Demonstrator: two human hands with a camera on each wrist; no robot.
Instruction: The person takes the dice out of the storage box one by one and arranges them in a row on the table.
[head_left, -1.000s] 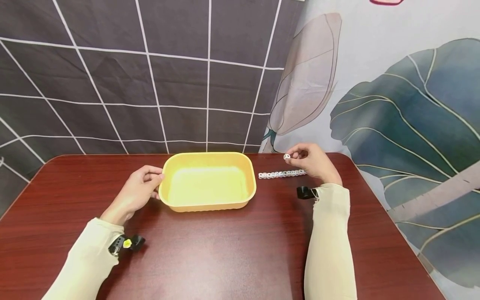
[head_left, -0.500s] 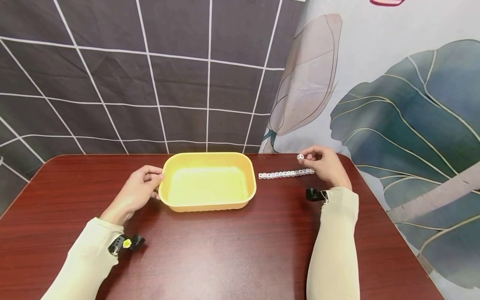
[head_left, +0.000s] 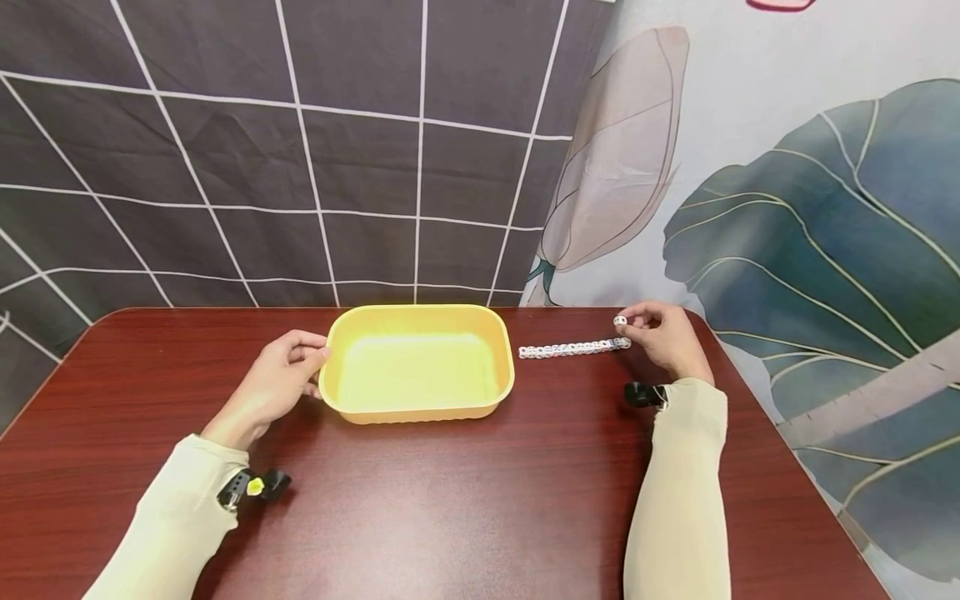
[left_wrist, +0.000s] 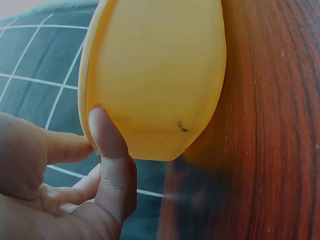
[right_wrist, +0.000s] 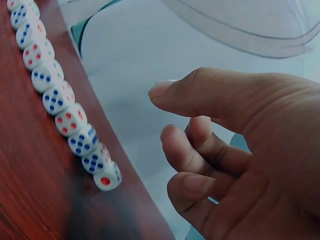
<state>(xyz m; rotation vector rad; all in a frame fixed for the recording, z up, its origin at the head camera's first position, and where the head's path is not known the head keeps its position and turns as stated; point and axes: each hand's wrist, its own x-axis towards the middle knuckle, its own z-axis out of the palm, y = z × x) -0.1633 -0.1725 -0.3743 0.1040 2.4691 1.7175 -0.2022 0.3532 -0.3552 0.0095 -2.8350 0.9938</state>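
My left hand (head_left: 277,379) pinches the left rim of a yellow plastic bin (head_left: 420,412), which stands on the table. In the left wrist view the thumb (left_wrist: 109,137) presses the bin's wall while the fingers are behind it. A row of white dice (head_left: 570,348) with red and blue pips lies right of the bin. Over the row's right end, my right hand (head_left: 667,337) pinches a single die (head_left: 620,320) between thumb and forefinger. In the right wrist view the thumb hides most of that die; the row's end die (right_wrist: 107,179) shows a red pip.
The dark red wooden table (head_left: 420,508) ends at its back edge just behind the bin and dice. A dark grid-patterned cloth (head_left: 360,167) hangs behind, with a leaf-printed cloth (head_left: 795,225) on the right. Each wrist wears a small black camera.
My right hand has moved right and slightly nearer with its die, along the row, uncovering the row's right end. The left hand and the bin have stayed in place.
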